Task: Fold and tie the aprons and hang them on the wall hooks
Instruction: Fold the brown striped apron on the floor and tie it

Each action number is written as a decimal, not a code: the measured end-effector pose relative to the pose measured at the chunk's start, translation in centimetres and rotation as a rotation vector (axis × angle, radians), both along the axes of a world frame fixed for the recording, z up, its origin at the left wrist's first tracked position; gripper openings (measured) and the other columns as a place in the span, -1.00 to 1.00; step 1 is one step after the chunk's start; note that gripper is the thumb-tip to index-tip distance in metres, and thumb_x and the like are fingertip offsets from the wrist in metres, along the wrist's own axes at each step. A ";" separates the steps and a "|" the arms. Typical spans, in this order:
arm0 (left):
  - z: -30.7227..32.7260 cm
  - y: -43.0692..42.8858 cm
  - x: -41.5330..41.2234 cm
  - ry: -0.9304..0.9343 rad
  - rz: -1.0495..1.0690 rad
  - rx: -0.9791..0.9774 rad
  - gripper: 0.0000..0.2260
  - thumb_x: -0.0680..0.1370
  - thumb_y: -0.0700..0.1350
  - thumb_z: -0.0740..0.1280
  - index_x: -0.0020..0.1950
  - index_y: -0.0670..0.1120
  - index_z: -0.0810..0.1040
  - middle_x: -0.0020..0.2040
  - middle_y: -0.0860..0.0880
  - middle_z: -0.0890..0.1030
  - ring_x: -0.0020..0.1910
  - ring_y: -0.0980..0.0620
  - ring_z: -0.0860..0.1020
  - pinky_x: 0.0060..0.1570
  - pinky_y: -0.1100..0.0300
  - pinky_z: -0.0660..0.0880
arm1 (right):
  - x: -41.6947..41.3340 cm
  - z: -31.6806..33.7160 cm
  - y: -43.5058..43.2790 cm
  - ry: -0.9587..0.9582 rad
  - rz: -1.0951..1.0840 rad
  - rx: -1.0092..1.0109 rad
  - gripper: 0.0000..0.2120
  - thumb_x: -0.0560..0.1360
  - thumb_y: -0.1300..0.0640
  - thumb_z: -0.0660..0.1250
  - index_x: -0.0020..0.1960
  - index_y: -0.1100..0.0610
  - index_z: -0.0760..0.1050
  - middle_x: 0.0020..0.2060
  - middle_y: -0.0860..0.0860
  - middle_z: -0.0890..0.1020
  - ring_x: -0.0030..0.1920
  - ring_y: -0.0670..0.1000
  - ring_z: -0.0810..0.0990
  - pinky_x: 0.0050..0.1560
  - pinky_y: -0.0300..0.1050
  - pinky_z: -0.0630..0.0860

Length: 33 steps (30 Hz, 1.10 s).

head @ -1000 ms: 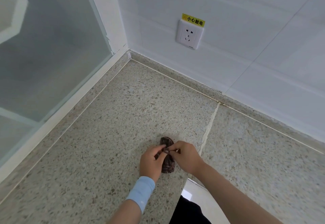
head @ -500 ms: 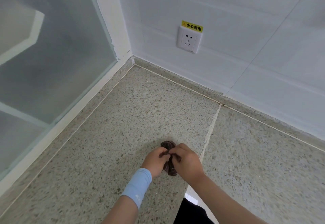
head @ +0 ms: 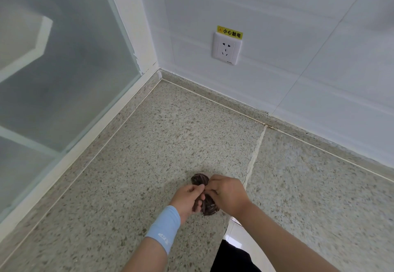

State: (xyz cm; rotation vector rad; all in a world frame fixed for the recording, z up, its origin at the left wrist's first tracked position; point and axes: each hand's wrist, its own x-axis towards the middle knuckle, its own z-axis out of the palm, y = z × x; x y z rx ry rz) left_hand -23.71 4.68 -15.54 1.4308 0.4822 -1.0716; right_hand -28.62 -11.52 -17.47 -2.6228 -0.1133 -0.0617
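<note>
Bundled apron gripped on speckled desk
Left hand and right hand pinch its middle; wall socket far behind.

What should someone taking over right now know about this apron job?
Left hand: pinches the apron at its middle.
Right hand: pinches it there too.
Apron: a small dark bundle on the counter, between both hands.
Done: folded up small.
Left: likely finishing the tie (fingers hide the knot), then hanging it; no hook is in view.
</note>
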 end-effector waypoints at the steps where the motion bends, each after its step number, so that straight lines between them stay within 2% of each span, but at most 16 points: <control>1: -0.1 0.0 -0.1 0.042 0.032 0.008 -0.84 0.60 -0.08 0.35 -0.08 -0.17 0.57 -0.30 -0.04 0.59 -0.44 0.08 0.44 -0.47 0.25 0.42 | 0.2 0.0 -0.1 0.008 0.008 -0.007 -0.89 0.48 -0.01 0.36 -0.18 -0.12 0.64 -0.23 -0.19 0.57 -0.30 -0.15 0.58 -0.42 -0.23 0.48; 3: -0.1 0.1 -0.2 0.112 0.106 0.051 -0.84 0.58 -0.08 0.37 -0.06 -0.17 0.62 -0.27 -0.02 0.64 -0.45 0.09 0.46 -0.45 0.24 0.46 | 0.4 0.1 -0.3 0.032 0.032 -0.020 -0.93 0.46 0.06 0.39 -0.20 -0.04 0.61 -0.19 -0.16 0.54 -0.35 -0.08 0.56 -0.44 -0.19 0.50; 5: -0.3 0.1 -0.4 0.105 0.192 0.117 -0.85 0.56 -0.09 0.39 -0.07 -0.18 0.63 -0.25 -0.02 0.65 -0.40 0.07 0.46 -0.41 0.21 0.50 | 0.6 0.4 -0.5 0.108 0.071 -0.060 -0.93 0.48 0.10 0.36 -0.17 0.04 0.59 -0.13 -0.11 0.54 -0.34 -0.01 0.57 -0.38 -0.09 0.54; 7: -0.4 -0.1 -0.8 0.048 0.248 0.167 -0.90 0.56 -0.12 0.39 -0.05 -0.15 0.64 -0.20 -0.05 0.66 -0.30 0.01 0.51 -0.35 0.20 0.49 | 1.0 0.9 -0.6 0.242 0.088 -0.070 -0.91 0.54 0.10 0.30 -0.09 0.08 0.57 -0.08 -0.08 0.53 -0.21 0.03 0.59 -0.22 -0.05 0.54; 9: -0.5 -0.4 -1.3 0.053 0.354 0.188 -0.90 0.56 -0.13 0.38 -0.05 -0.15 0.64 -0.18 -0.07 0.65 -0.23 -0.04 0.55 -0.32 0.19 0.47 | 1.5 1.2 -0.5 0.367 0.062 -0.054 -0.91 0.58 0.08 0.25 -0.05 0.05 0.52 -0.08 -0.08 0.51 -0.10 0.03 0.58 -0.12 -0.11 0.48; 11: -0.7 -0.3 -1.5 0.075 0.430 0.202 -0.85 0.58 -0.11 0.36 -0.04 -0.19 0.63 -0.16 -0.08 0.64 -0.27 -0.03 0.52 -0.33 0.20 0.42 | 2.1 1.4 -0.8 0.494 0.037 -0.054 -0.90 0.61 0.06 0.20 -0.04 -0.01 0.48 -0.06 -0.07 0.54 -0.05 0.03 0.56 -0.08 -0.12 0.43; 13: -1.2 0.0 -1.7 -0.009 0.352 0.253 -0.81 0.60 -0.08 0.34 -0.03 -0.20 0.63 -0.12 -0.07 0.65 -0.27 0.00 0.51 -0.31 0.19 0.39 | 2.4 1.4 -1.0 0.618 0.011 -0.028 -0.84 0.63 0.04 0.14 -0.05 -0.05 0.46 -0.06 -0.06 0.57 -0.05 0.02 0.54 -0.06 -0.11 0.41; 16: -1.2 -0.3 -2.1 -0.162 0.252 0.279 -0.83 0.62 -0.06 0.31 -0.08 -0.10 0.64 -0.07 -0.05 0.66 -0.12 0.04 0.56 -0.13 0.16 0.44 | 2.6 1.4 -0.6 0.739 -0.102 0.111 -0.72 0.66 0.05 0.04 -0.15 0.03 0.42 -0.13 -0.01 0.54 -0.02 0.08 0.55 -0.04 -0.08 0.41; 18: -0.9 -0.6 -2.1 -0.181 0.230 0.259 -0.85 0.62 -0.05 0.30 -0.10 -0.03 0.60 -0.09 0.01 0.62 -0.09 0.07 0.55 -0.12 0.17 0.45 | 2.8 1.3 0.2 0.770 -0.204 0.235 -0.65 0.67 -0.02 0.04 -0.22 0.08 0.40 -0.21 0.01 0.53 -0.04 0.12 0.57 -0.09 -0.08 0.42; 21: -1.3 -0.3 -1.9 -0.114 0.196 0.249 -0.86 0.63 -0.02 0.28 -0.02 -0.04 0.57 -0.03 -0.02 0.61 -0.02 0.00 0.56 0.01 0.08 0.50 | 2.8 1.5 0.7 0.770 -0.205 0.275 -0.57 0.62 -0.19 0.15 -0.23 0.11 0.44 -0.30 0.00 0.55 -0.25 0.02 0.52 -0.23 -0.08 0.40; 23: -1.7 -0.1 -1.8 -0.080 0.210 0.278 -0.82 0.63 -0.01 0.26 -0.02 -0.07 0.59 0.01 -0.08 0.63 0.01 -0.07 0.58 0.12 -0.02 0.53 | 2.6 1.5 0.7 0.767 -0.184 0.295 -0.62 0.64 -0.12 0.17 -0.23 0.10 0.43 -0.31 0.00 0.52 -0.28 -0.01 0.47 -0.25 -0.11 0.37; 25: -2.1 -0.2 -1.5 -0.058 0.251 0.338 -0.79 0.64 -0.04 0.22 -0.05 -0.10 0.58 0.00 -0.13 0.63 0.00 -0.12 0.59 0.15 -0.08 0.53 | 2.5 1.1 0.7 0.764 -0.215 0.342 -0.63 0.67 -0.04 0.15 -0.26 0.09 0.39 -0.32 -0.01 0.49 -0.29 -0.04 0.45 -0.26 -0.16 0.35; 29: -3.2 -0.5 -1.4 0.015 0.334 0.367 -0.77 0.62 -0.07 0.24 -0.04 -0.18 0.60 -0.02 -0.20 0.65 -0.04 -0.16 0.62 0.10 -0.12 0.58 | 2.4 0.5 0.9 0.769 -0.319 0.418 -0.62 0.67 0.01 0.16 -0.28 0.13 0.35 -0.35 0.04 0.48 -0.38 -0.04 0.46 -0.37 -0.23 0.38; 31: -3.3 -0.5 -1.3 0.052 0.397 0.352 -0.77 0.62 -0.10 0.25 -0.11 -0.18 0.60 -0.04 -0.22 0.66 -0.07 -0.16 0.63 0.07 -0.09 0.59 | 2.4 0.6 1.1 0.786 -0.397 0.533 -0.65 0.67 0.05 0.18 -0.26 0.17 0.39 -0.36 0.09 0.51 -0.44 -0.03 0.52 -0.47 -0.26 0.46; 33: -2.9 -0.7 -0.8 0.114 0.467 0.319 -0.78 0.63 -0.16 0.25 -0.17 -0.19 0.57 -0.10 -0.21 0.63 -0.15 -0.13 0.60 -0.08 0.02 0.60 | 2.2 0.9 1.5 0.829 -0.523 0.730 -0.70 0.66 0.09 0.19 -0.18 0.23 0.47 -0.29 0.16 0.56 -0.36 0.06 0.64 -0.44 -0.14 0.58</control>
